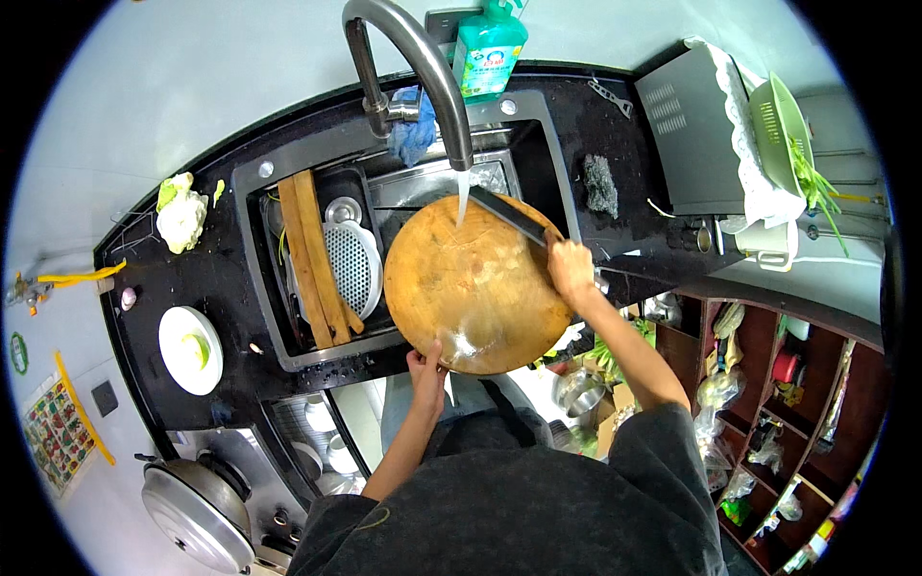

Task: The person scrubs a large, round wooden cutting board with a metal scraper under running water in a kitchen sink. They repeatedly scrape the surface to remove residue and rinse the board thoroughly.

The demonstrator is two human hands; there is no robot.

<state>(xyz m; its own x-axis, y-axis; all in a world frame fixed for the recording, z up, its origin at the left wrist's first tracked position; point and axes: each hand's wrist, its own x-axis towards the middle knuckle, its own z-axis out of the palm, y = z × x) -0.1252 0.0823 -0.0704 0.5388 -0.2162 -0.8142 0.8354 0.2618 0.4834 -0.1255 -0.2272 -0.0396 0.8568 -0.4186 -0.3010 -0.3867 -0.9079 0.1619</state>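
Note:
A round wooden cutting board (pixel 461 295) is held over the sink (pixel 565 169), its near edge over the counter's front. My left hand (pixel 430 378) grips that near edge, with the thumb on top. In my right hand (pixel 570 270) is the handle of a kitchen knife (pixel 511 218), close to the board's right side. The knife's dark blade lies across the board's far right part, pointing up and left. Water runs from the curved metal faucet (pixel 454 108) onto the far part of the board, and its near part is wet and shiny.
Two wooden strips (pixel 310 266) and a perforated white strainer (pixel 353 266) occupy the sink's left side. Cauliflower (pixel 181 222) and a white plate (pixel 191 353) stand left. Behind are a green pump bottle (pixel 490 54) and blue cloth (pixel 414 129); a steel scrubber (pixel 600 186) lies right.

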